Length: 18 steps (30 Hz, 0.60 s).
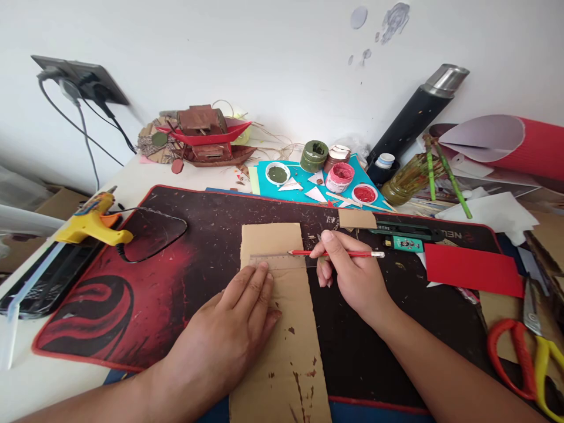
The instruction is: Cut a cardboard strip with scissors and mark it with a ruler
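Note:
A long strip of brown cardboard (pixel 282 346) lies on the dark mat, pointing away from me, with dark reddish-brown paint marks on its near part. Across its far part rests a clear ruler (pixel 282 262). My left hand (pixel 233 323) is spread flat on the cardboard, its fingertips pressing on the ruler's left part. In my right hand (pixel 348 267) a red pencil (pixel 304 253) is pinched between thumb and fingers. Its tip points left and sits at the ruler's far edge, over the cardboard. The pencil's white eraser end sticks out to the right.
A yellow glue gun (pixel 94 223) stands at the left with its cord on the mat (pixel 211 235). Paint jars (pixel 314 155) and a model boat (pixel 207 132) are at the back. Red card (pixel 473 269), a green utility knife (pixel 405 229) and scissors (pixel 531 317) lie at the right.

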### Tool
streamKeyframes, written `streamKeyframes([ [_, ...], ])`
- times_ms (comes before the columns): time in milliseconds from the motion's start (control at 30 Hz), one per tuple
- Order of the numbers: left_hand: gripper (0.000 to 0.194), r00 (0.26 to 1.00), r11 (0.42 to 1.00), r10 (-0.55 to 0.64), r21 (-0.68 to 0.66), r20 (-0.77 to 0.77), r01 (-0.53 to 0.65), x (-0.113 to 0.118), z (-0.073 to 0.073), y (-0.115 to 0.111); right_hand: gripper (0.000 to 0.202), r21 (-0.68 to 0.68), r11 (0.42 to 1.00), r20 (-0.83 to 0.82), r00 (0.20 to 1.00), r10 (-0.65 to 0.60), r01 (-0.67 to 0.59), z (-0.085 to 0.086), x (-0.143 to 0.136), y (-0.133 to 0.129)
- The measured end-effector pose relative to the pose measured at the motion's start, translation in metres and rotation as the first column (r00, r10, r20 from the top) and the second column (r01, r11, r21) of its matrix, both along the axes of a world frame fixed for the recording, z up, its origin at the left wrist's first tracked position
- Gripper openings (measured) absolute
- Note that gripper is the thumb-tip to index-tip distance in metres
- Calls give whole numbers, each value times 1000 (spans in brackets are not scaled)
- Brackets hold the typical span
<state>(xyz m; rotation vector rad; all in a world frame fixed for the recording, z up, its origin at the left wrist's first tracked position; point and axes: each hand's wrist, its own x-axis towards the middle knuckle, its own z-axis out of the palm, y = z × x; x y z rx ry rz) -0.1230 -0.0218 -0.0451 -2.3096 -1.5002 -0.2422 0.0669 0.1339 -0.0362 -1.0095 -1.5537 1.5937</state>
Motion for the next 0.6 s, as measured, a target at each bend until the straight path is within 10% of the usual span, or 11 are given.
streamKeyframes([
  [600, 41, 1000, 1000, 9, -13, -11, -9, 1, 0, 0, 58, -14, 1000, -11, 1000, -15, 15, 2, -1, 0],
])
